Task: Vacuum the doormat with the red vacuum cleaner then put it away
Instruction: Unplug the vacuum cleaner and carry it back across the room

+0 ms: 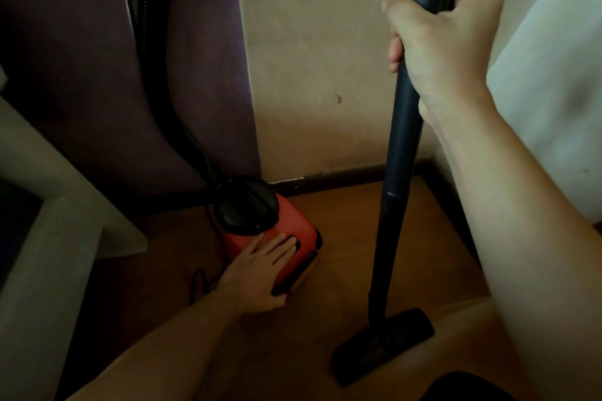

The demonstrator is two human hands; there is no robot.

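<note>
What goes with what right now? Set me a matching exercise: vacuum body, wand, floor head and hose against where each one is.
1 red vacuum body
2 wand
3 floor head
4 hose

A gripped by the right hand
B flat on the floor
C running up along the dark panel
D under the left hand, fingers straight

Pairs: 1-D, 2-A, 3-B, 4-C.

Looks like a home: a dim room corner with a brown floor [342,221], a dark skirting board [342,176], a scuffed cream wall [309,58] and a dull purple panel [81,58] on the left. Holds a red canister vacuum cleaner [294,221] near the skirting.
</note>
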